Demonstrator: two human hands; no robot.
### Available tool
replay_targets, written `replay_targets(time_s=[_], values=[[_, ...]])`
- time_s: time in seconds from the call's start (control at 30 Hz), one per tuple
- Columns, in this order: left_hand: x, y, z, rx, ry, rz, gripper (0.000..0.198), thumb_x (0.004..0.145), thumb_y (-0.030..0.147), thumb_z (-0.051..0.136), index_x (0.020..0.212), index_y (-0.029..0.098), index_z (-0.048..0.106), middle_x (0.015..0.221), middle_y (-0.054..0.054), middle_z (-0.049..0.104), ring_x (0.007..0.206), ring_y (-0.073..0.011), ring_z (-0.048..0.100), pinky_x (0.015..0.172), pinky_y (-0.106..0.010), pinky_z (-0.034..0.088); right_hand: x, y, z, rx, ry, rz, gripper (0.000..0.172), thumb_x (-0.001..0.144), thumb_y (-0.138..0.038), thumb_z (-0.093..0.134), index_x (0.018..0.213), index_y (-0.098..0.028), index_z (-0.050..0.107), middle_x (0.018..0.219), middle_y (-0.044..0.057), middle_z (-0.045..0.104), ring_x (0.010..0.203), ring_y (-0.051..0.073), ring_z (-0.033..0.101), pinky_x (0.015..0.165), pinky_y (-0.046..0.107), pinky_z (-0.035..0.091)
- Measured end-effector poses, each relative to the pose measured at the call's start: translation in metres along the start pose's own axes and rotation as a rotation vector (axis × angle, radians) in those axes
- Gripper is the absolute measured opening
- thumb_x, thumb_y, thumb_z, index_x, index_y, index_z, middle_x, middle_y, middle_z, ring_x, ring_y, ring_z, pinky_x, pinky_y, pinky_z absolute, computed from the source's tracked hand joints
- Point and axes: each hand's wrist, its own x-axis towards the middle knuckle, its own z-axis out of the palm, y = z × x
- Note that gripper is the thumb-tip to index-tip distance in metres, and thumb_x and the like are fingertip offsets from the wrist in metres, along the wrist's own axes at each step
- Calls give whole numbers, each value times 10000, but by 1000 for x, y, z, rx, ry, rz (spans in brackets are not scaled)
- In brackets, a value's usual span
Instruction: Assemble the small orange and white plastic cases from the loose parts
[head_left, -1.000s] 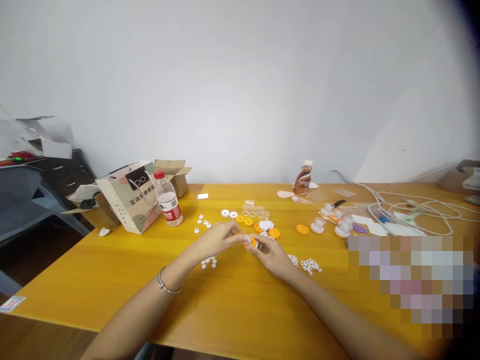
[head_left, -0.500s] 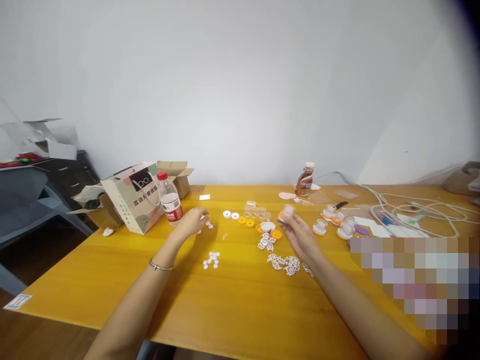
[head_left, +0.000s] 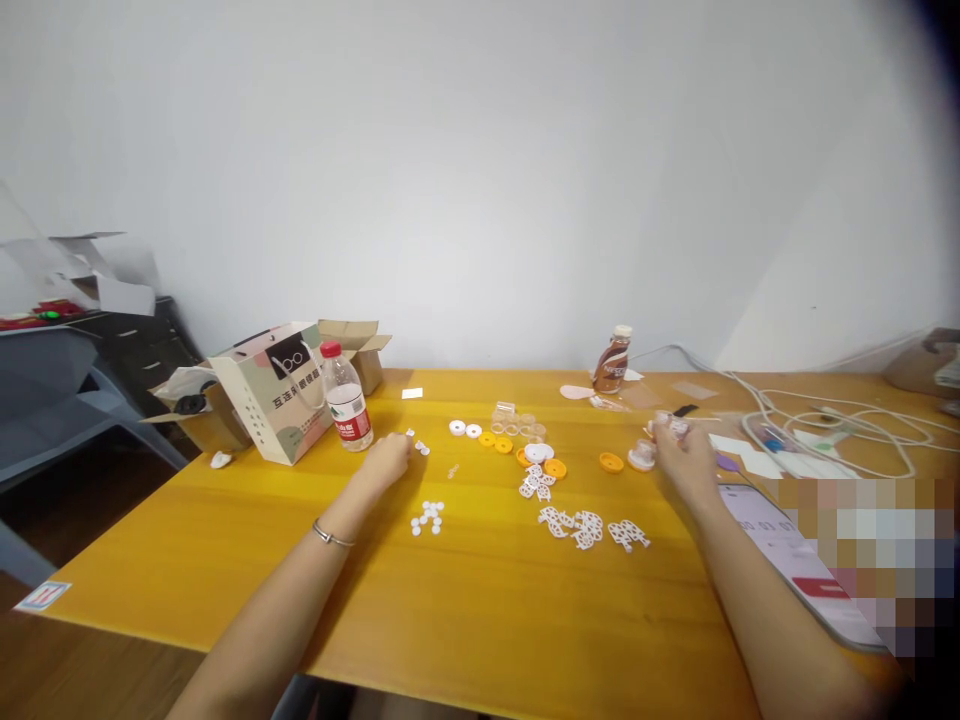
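Observation:
My left hand (head_left: 386,464) rests low over the table with its fingers curled in; whatever they hold is hidden. Just beyond its fingertips lie a few small white pieces (head_left: 422,449). Small white round caps (head_left: 427,517) are grouped nearer to me. At the right, my right hand (head_left: 686,460) is closed around a clear-topped plastic piece (head_left: 663,424), its fingers partly hidden. A similar clear-topped piece with an orange base (head_left: 642,455) stands beside that hand. To the left of it lies an orange ring (head_left: 611,462).
White lattice pieces (head_left: 586,528), yellow discs (head_left: 503,446), white discs (head_left: 473,431) and clear cups (head_left: 525,425) lie mid-table. A water bottle (head_left: 347,400) and paper bag (head_left: 270,395) stand left, a brown bottle (head_left: 612,362) behind. A phone (head_left: 795,560) and cables (head_left: 795,415) are right.
My right hand has moved right, carrying the clear-topped piece to the similar ones and uncovering the orange ring and some lattice pieces. My left hand has drawn slightly back, its fingers curling in.

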Motion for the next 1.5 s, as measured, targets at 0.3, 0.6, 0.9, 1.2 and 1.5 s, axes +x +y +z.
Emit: replay_targets(time_s=[0.3, 0.6, 0.9, 1.2, 1.5], values=[[-30, 84, 27, -297, 19, 636, 151, 812, 174, 416, 816, 173, 568, 807, -46, 573, 759, -143, 534, 722, -242, 399, 1, 28, -1, -244, -2, 89, 369, 683, -400, 488, 905, -111, 546, 764, 130, 584, 747, 254, 536, 657, 357, 378], [14, 68, 22, -277, 247, 224, 225, 810, 300, 449, 991, 183, 516, 1023, -68, 554, 1004, -187, 472, 885, -296, 338, -3, 30, 7, -314, -65, 120, 526, 711, -415, 474, 1087, -54, 403, 973, 216, 564, 904, 324, 538, 722, 388, 402], [62, 49, 31, -285, 213, 45, 272, 767, 320, 505, 996, 176, 528, 925, -76, 620, 945, -231, 534, 851, -367, 333, 3, 38, 12, -408, -132, 65, 302, 713, -374, 481, 900, -140, 521, 879, 124, 601, 832, 264, 564, 706, 355, 413], [-14, 67, 9, -502, 46, 519, 489, 727, 400, 568, 1164, 229, 432, 1098, -46, 554, 1017, -186, 492, 899, -293, 320, 0, 32, 20, -359, -140, 57, 377, 741, -363, 453, 1014, -103, 468, 946, 171, 591, 876, 282, 564, 733, 362, 416], [-32, 78, 15, -389, -47, 547, 470, 687, 467, 586, 1092, 250, 489, 1112, -37, 556, 1030, -216, 476, 895, -345, 302, -8, 20, 22, -242, -36, -25, 510, 761, -497, 395, 1052, -78, 406, 989, 210, 554, 923, 301, 530, 768, 390, 405]])
